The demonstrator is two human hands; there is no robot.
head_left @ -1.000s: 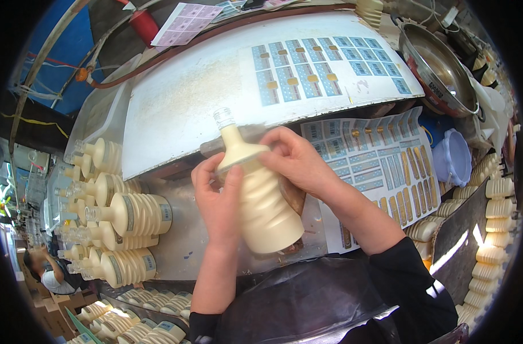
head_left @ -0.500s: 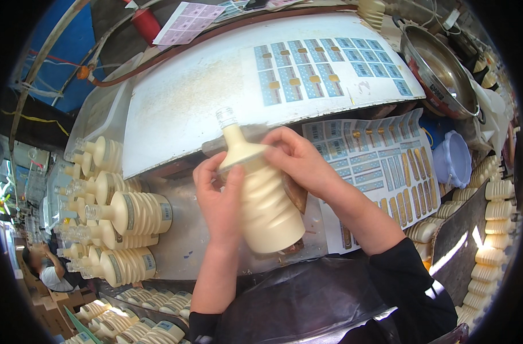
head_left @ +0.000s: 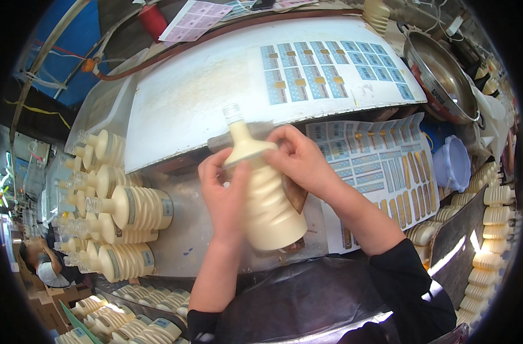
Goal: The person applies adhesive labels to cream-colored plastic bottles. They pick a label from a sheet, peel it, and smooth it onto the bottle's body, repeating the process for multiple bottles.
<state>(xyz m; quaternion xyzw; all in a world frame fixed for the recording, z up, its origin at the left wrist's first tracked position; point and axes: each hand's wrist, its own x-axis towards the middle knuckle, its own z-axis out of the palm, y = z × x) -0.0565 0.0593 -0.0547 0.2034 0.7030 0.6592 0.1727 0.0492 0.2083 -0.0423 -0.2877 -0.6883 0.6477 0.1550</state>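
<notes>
Before the right part of the white tabletop lies a printed sheet, presumably for easy reach. At the tabletop's near edge, neck pointing away, is a ribbed cream bottle; the left hand grasps one shoulder side (its thumb is blurred), the right hand pinches the other, likely to steady it. Small blue labels sit toward the tabletop's right edge, apparently spaced to stay separate.
</notes>
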